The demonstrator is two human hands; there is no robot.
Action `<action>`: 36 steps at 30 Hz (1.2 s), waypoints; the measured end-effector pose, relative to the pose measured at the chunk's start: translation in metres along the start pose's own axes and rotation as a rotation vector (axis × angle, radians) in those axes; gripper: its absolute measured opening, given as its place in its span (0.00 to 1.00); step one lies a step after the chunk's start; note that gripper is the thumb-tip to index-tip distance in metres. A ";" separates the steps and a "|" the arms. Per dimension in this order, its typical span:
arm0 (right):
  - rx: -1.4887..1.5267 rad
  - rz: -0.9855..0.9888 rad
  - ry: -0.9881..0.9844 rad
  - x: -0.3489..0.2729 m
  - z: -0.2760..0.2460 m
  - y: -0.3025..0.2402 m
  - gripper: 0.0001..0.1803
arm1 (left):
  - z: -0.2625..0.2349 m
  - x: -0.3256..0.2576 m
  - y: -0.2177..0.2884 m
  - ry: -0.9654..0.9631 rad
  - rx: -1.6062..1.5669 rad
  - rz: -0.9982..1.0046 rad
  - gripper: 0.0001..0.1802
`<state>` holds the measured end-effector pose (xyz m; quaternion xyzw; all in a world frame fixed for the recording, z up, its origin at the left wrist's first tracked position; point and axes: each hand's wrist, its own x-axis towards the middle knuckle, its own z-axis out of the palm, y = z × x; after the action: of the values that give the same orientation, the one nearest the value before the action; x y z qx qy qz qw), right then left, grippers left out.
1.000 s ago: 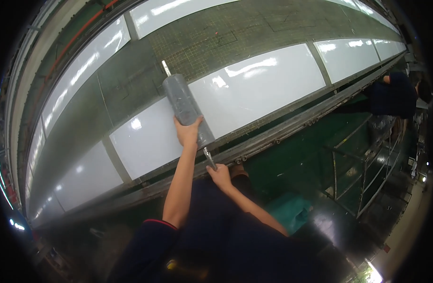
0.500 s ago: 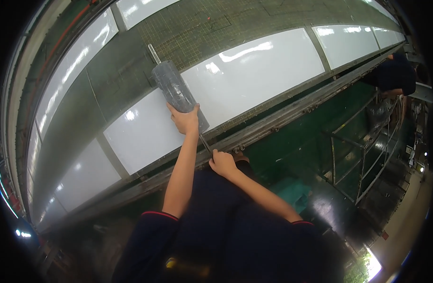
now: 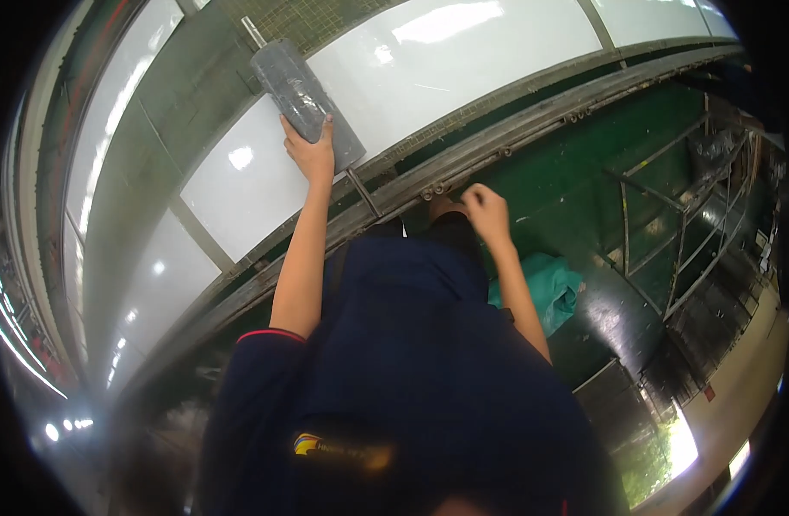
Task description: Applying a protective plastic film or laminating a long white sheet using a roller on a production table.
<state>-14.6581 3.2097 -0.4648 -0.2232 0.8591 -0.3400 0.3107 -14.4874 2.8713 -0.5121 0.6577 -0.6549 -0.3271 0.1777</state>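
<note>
Head view: left hand, arm stretched up, grips the lower end of a grey flat rectangular pad pressed against a glossy white panel. Thin metal rod runs below the pad. Right hand curled shut near a metal rail; contents unclear.

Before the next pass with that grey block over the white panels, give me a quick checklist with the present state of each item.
1. Left hand on the grey block: ok, fingers on its lower end.
2. Block against the white panel: cannot tell, contact face hidden.
3. Thin rod under the block: cannot tell whether it joins the block.
4. Right hand off the rod: ok, closed by the metal rail.
5. Floor below: not ok, teal cloth lying there.
</note>
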 end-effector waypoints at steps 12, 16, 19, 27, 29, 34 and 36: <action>0.490 0.655 0.276 -0.116 -0.032 0.148 0.13 | 0.089 -0.056 0.173 -0.058 0.435 -0.034 0.61; 0.021 0.454 0.331 -0.122 -0.010 0.160 0.10 | 0.098 -0.070 0.252 -0.493 -0.226 0.303 0.42; 0.042 0.493 0.420 -0.108 -0.044 0.141 0.10 | 0.115 -0.021 0.244 -0.138 -0.141 0.661 0.31; 0.285 0.646 0.407 -0.110 -0.087 0.204 0.12 | 0.249 0.014 0.262 -0.191 -0.003 0.562 0.48; 0.249 0.621 0.374 -0.109 -0.084 0.238 0.13 | 0.302 -0.007 0.296 -0.218 -0.057 0.681 0.48; 0.154 0.729 0.407 -0.082 -0.138 0.328 0.23 | 0.451 -0.073 0.454 -0.079 0.200 0.710 0.47; 0.129 0.742 0.226 -0.038 -0.202 0.325 0.21 | 0.510 -0.057 0.508 -0.213 0.022 0.656 0.47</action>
<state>-14.8257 3.5397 -0.5694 0.1615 0.8871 -0.2802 0.3293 -15.1997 2.9863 -0.5329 0.3761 -0.8499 -0.3122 0.1970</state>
